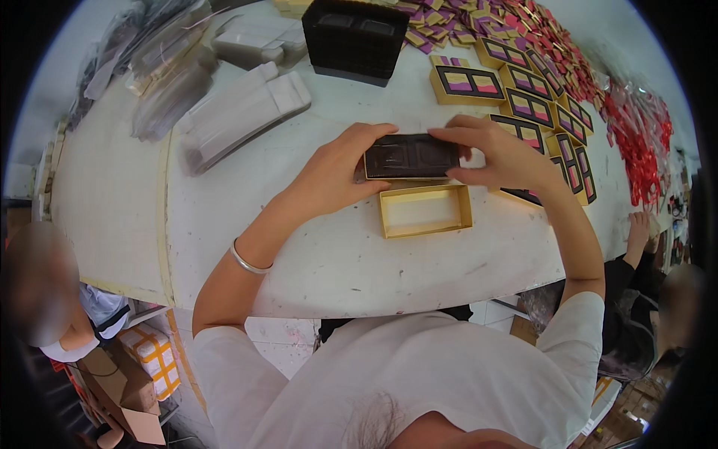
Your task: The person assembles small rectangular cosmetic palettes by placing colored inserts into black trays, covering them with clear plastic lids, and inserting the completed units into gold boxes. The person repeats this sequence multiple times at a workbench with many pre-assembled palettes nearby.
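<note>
From my remote seat I've got the left hand (340,166) pinching the left end of a black tray (411,156), fingers along the far edge, thumb on the near one; gold edging shows along the tray, which sits right between my two hands. The right hand (502,156) brackets the other end, index finger and thumb bent around it (slightly blurred, so I can't tell how tightly it's closed). Just nearer me than the grip: open gold box (426,211). Beyond the grip, a stack of black trays (353,41); left of it, clear plastic pieces (243,116). Right of the grip, filled gold boxes (529,108) crowd up close, with a heap of small wrapped pieces (516,21) past them
</note>
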`<act>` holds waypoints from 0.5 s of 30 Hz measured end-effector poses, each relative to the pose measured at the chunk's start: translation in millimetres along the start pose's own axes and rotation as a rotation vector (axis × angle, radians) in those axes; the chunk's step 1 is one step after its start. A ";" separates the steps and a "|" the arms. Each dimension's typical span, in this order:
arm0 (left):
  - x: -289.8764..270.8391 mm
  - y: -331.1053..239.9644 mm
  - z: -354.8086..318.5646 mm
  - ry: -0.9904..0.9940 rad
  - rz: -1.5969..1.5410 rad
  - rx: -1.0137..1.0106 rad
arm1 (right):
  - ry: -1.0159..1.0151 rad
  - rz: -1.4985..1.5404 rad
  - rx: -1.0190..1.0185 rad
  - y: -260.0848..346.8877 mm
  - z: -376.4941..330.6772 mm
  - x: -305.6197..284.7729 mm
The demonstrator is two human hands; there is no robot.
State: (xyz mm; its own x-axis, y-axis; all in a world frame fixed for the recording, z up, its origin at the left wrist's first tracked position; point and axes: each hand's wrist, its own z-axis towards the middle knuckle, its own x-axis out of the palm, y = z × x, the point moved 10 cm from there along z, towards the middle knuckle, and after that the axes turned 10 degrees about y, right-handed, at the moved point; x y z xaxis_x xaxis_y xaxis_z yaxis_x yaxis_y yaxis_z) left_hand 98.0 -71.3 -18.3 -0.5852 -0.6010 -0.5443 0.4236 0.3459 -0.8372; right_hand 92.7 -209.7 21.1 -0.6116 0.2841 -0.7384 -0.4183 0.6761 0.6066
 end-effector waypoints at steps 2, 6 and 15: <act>-0.2 -0.7 0.1 -0.005 0.019 0.032 | -0.064 0.043 -0.052 -0.2 2.2 1.1; -1.4 -2.5 2.2 0.040 0.012 0.010 | -0.099 0.040 -0.190 -6.2 -8.9 4.1; -0.6 5.9 3.0 0.071 -0.045 -0.074 | -0.129 -0.906 -0.332 29.2 -13.0 33.1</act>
State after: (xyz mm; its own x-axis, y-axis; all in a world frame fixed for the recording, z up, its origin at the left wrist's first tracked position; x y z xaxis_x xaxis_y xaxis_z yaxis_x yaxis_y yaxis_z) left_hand 102.9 -71.1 -22.7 -0.6513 -0.5654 -0.5061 0.3448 0.3737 -0.8611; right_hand 51.5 -189.4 18.2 0.1055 -0.1639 -0.9808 -0.8743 0.4546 -0.1700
